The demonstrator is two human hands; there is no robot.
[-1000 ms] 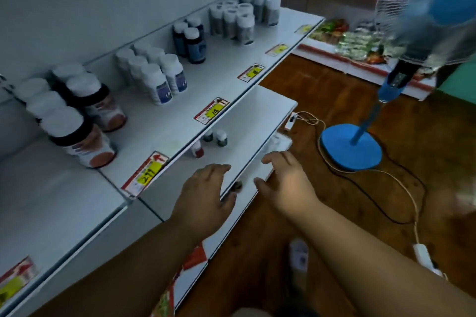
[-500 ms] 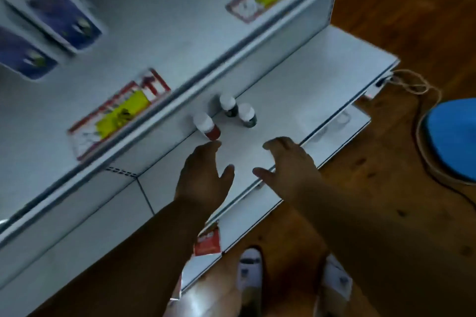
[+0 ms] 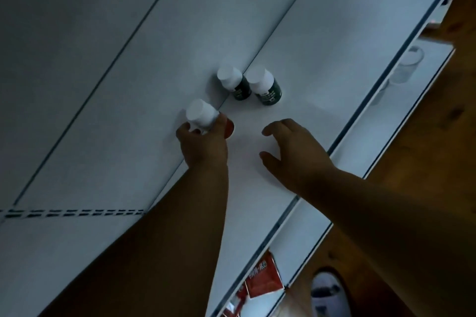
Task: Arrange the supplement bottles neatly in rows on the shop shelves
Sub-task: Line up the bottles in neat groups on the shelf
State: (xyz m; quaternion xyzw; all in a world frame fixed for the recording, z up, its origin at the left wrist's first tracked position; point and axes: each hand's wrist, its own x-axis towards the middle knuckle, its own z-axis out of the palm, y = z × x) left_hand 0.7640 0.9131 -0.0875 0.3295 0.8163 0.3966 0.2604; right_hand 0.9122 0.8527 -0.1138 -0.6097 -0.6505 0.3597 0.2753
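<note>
A white-capped red bottle is gripped by the left hand at the back of the white shelf, fingers and thumb curled round its body. Just beside it, to the right, two white-capped green bottles are stood touching each other against the back panel. The right hand is held relaxed over the shelf nearby, grasping nothing, and a red price tag is seen on the front edge.
</note>
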